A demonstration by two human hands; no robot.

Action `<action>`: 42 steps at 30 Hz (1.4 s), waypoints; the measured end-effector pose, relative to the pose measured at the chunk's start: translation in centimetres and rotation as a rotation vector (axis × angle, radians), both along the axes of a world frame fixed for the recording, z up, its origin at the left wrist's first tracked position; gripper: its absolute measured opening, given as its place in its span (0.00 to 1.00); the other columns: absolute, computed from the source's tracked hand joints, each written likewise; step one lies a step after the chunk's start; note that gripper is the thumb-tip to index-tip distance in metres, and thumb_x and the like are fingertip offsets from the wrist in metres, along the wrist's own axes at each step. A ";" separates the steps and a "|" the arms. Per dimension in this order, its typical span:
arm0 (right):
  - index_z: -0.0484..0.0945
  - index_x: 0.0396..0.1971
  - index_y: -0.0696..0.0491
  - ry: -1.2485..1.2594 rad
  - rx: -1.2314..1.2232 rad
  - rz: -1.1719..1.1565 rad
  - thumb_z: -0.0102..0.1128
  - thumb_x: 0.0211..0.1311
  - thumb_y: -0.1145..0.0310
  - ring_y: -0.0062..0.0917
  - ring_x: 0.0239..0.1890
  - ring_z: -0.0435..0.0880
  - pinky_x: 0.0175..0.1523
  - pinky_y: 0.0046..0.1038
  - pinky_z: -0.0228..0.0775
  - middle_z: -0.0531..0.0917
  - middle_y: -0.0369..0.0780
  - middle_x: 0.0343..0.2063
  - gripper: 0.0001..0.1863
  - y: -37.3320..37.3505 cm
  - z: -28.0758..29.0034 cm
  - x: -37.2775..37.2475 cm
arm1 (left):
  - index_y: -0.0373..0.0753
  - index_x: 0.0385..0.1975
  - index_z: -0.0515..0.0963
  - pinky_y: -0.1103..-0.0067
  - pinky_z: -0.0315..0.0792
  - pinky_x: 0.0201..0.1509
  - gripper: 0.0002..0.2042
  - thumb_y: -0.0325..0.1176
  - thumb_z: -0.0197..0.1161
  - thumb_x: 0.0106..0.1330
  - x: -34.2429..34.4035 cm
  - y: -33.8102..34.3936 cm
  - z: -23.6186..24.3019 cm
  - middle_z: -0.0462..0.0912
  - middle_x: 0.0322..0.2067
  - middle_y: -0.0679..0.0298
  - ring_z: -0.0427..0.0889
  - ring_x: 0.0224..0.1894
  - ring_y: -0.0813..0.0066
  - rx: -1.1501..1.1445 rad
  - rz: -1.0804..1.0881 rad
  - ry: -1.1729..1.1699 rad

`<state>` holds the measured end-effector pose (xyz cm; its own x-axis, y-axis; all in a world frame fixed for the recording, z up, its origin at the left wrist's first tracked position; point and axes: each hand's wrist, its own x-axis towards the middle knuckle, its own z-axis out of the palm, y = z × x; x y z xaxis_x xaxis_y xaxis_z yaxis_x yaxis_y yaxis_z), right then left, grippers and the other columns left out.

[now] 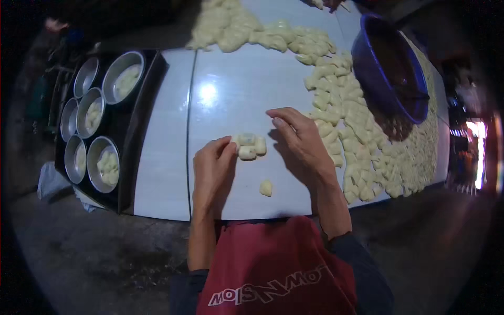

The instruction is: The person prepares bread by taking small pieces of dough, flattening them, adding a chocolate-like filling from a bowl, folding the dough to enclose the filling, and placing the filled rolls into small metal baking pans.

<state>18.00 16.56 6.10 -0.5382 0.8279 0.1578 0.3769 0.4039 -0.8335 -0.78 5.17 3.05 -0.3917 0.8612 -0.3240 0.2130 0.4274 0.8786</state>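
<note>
A small cluster of pale dough pieces [247, 153] sits on the white tabletop in front of me. My left hand [211, 161] is at its left side, thumb and forefinger closed on the edge of a dough piece. To the right of the cluster, my right hand [300, 137] is raised over the table, fingers stretched toward the left and nothing seen in them. A single loose dough piece [266, 188] lies nearer to me, between my forearms.
On the left, a black tray [137, 113] carries several round metal pans [103, 142], some with dough pieces inside. Many cut dough pieces [362, 152] cover the table's right side and far edge [226, 26]. A purple basin [366, 68] stands among them at the right.
</note>
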 end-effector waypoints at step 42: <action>0.78 0.41 0.59 -0.114 -0.368 -0.783 0.59 0.57 0.76 0.25 0.26 0.83 0.30 0.27 0.76 0.84 0.42 0.32 0.12 -17.0 -4.5 23.5 | 0.40 0.40 0.80 0.47 0.54 0.67 0.11 0.30 0.66 0.56 15.6 7.4 -2.0 0.69 0.60 0.52 0.60 0.67 0.46 0.559 -0.848 0.577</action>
